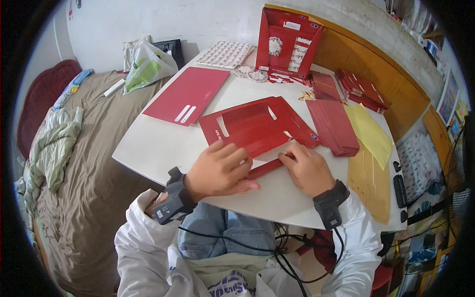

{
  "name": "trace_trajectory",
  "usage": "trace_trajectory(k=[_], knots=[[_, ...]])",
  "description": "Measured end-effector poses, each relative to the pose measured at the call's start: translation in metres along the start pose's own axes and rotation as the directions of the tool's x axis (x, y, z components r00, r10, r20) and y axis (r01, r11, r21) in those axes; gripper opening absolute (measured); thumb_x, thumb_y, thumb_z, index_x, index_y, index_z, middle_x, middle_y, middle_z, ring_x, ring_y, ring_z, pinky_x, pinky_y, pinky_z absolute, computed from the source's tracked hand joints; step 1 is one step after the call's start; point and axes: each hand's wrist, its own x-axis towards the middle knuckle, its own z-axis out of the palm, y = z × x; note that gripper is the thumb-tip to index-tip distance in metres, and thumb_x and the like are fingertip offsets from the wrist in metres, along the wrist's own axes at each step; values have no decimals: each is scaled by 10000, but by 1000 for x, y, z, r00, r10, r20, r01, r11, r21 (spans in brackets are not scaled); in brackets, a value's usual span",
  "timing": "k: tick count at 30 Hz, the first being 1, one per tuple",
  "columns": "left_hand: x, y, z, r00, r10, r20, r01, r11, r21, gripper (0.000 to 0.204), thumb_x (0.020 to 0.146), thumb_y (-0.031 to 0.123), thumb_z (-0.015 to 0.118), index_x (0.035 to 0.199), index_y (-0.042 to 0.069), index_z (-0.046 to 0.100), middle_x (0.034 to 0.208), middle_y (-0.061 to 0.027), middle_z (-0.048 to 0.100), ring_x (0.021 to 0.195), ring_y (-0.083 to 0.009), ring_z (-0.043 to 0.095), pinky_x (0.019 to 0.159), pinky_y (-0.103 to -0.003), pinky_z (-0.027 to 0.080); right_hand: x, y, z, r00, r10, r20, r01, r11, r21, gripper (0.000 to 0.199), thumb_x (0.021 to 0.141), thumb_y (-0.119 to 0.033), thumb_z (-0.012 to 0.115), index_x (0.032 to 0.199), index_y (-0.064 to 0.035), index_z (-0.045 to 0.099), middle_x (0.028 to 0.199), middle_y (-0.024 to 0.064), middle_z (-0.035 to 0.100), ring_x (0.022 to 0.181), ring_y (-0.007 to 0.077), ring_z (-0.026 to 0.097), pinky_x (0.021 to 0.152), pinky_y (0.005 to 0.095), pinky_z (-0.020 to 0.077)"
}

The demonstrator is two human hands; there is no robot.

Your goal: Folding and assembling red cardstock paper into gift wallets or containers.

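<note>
A red printed cardboard sheet with cut-out slots lies on the table before me. Along its near side a strip shows its white face, apparently a folded-up flap. My right hand pinches that flap between thumb and bent fingers. My left hand is over the near left edge of the sheet, its fingers loosely bent and the thumb stretched out apart from them. The left fingertips are partly hidden, and whether they touch the cardboard is unclear. Both wrists wear black strapped devices.
A standing red display box, a flat red panel and a white patterned sheet are farther back. Stacked red envelopes, yellow paper and brown paper lie right. Black cables hang below the table.
</note>
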Motion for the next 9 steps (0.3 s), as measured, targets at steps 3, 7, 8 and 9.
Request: trace_trajectory(k=[3,7,8,9], knots=[[-1,-10,-7,996,-73,43,69,994,81,319,781,382,702,822,78,613,829,-40,525,756,-195,530,662,-331,412,-4,12,-5,996,70,59,-76,990,117,212,812,-33,557,1012,-41,627,1011,107,540,882,312,615,722,421,508],[-2,-16,-13,972,-203,116,188,974,126,220,863,248,634,968,55,650,976,-83,583,912,-223,567,780,-360,435,-5,26,-9,980,158,122,-174,975,138,239,821,13,532,1039,-49,609,1064,94,542,954,304,614,766,407,514],[-3,-18,-12,962,-237,135,219,966,136,242,857,259,642,987,55,655,1017,-97,592,972,-230,563,830,-371,432,-6,29,-9,968,194,157,-219,963,158,255,818,23,531,1048,-58,605,1090,81,538,974,297,611,780,399,514],[-5,-19,-10,949,-275,155,252,956,151,266,851,271,650,1005,54,660,1058,-112,601,1032,-238,558,880,-382,429,-5,29,-10,966,203,162,-231,956,181,256,819,23,541,1056,-55,600,1113,86,532,984,294,609,800,392,512]])
